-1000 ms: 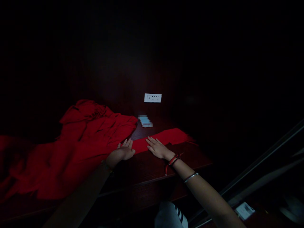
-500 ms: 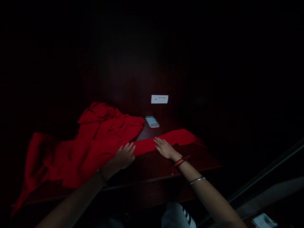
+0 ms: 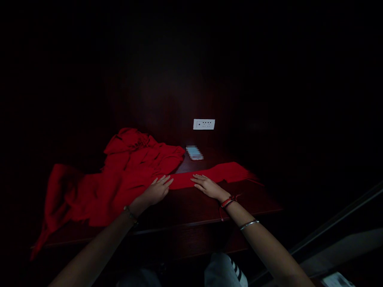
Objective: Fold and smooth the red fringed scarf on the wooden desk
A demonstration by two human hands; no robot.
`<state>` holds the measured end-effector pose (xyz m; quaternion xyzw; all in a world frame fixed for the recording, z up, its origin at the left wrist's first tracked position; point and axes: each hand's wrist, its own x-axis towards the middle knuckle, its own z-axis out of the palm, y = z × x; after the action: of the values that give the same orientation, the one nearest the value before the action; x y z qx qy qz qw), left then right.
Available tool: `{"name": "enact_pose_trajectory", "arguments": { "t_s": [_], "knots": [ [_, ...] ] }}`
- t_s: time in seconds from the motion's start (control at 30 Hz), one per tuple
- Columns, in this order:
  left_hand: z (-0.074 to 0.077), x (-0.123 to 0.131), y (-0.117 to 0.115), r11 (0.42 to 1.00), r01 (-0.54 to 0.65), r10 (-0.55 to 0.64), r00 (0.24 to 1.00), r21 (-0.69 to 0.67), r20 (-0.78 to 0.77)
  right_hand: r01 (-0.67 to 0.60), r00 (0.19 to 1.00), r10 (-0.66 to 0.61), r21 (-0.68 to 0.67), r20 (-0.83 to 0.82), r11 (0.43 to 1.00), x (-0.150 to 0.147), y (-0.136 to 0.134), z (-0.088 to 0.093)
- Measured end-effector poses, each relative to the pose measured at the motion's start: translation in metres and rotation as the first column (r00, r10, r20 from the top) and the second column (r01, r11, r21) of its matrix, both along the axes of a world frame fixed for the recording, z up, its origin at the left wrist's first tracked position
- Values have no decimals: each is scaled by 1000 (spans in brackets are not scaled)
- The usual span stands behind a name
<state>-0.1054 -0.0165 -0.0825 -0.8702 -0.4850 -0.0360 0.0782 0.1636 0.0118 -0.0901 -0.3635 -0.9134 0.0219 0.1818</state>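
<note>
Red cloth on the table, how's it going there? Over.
Left hand, right hand: both palm-down on red cloth. Cloth flat at right, rumpled at left. Pixelated slab beyond, clear of both hands.

You've got a ring [image 3: 162,181] on your left hand [image 3: 154,193], beaded bracelet [image 3: 131,215] behind it, red cord bracelet [image 3: 228,201] plus silver bangle [image 3: 249,225] on your right arm [image 3: 271,251], pale pants [image 3: 220,271] with dark stripes [image 3: 237,272].

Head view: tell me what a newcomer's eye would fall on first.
Probably the bright red fabric cloth, heaped on the left of the dark reddish wooden surface and reaching right in a flat strip. Next, likely the bare left hand and bare right hand, spread on that strip. Behind them, the white rectangular socket plate stands out against the dark wall.
</note>
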Motion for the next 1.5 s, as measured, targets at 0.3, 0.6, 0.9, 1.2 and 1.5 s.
{"name": "enact_pose_trajectory", "arguments": {
  "t_s": [0.3,0.6,0.9,1.2,1.5],
  "knots": [
    [18,-6,-11,994,-24,13,995,110,102,62,988,-90,205,128,977,-9,-19,13],
    [39,-6,-22,972,-45,48,999,232,-6,88,968,-152,294,201,952,-9,-20,19],
    [39,-8,-46,985,101,-74,980,142,-182,11,988,-37,172,148,985,1,-21,13],
    [37,-15,-42,975,23,14,986,219,-166,62,976,-105,218,192,974,-1,-20,12],
    [27,-25,-39,990,71,-51,985,120,-162,-5,963,-46,189,265,982,1,-19,9]
  ]
}}
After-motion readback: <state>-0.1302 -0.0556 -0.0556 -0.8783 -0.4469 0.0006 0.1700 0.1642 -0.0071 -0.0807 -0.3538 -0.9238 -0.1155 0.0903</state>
